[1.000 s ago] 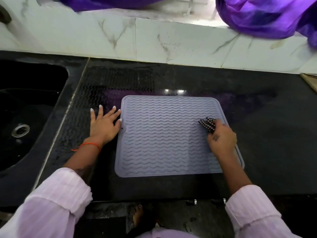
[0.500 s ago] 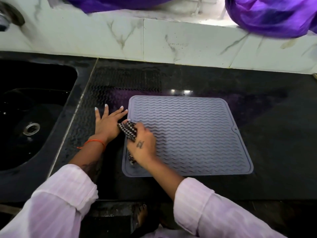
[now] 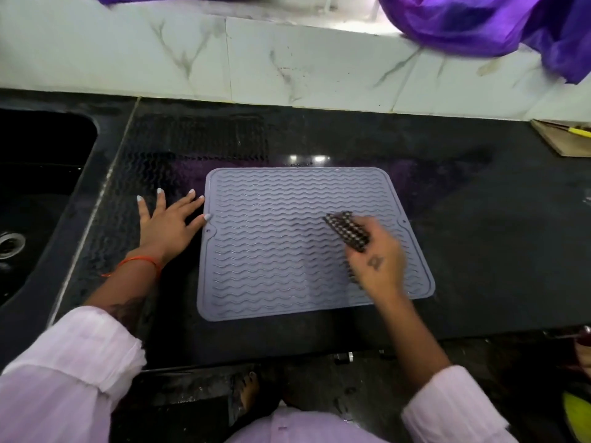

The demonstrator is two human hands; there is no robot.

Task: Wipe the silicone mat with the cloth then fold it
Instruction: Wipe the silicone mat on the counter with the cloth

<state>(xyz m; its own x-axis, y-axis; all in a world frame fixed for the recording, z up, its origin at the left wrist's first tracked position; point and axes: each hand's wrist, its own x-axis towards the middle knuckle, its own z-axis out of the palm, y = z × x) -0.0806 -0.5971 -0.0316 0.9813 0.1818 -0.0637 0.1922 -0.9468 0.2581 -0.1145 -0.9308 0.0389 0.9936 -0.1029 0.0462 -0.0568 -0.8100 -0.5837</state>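
Observation:
A grey-lilac silicone mat [image 3: 271,244] with wavy ridges lies flat on the black counter [image 3: 495,238]. My right hand [image 3: 379,260] grips a black-and-white checked cloth [image 3: 348,230] bunched in its fingers and presses it on the right part of the mat. My left hand [image 3: 171,223] lies flat on the counter with fingers spread, just left of the mat, its thumb tip touching the mat's left edge.
A black sink [image 3: 35,193] with a metal drain [image 3: 11,244] sits at the left. A white marble backsplash [image 3: 287,62] runs along the back, with purple fabric [image 3: 479,24] hanging over it. A wooden board [image 3: 566,139] lies at the far right.
My right hand has swept the cloth from the mat's right side to its left edge and back to the right part. My left hand stays flat beside the mat.

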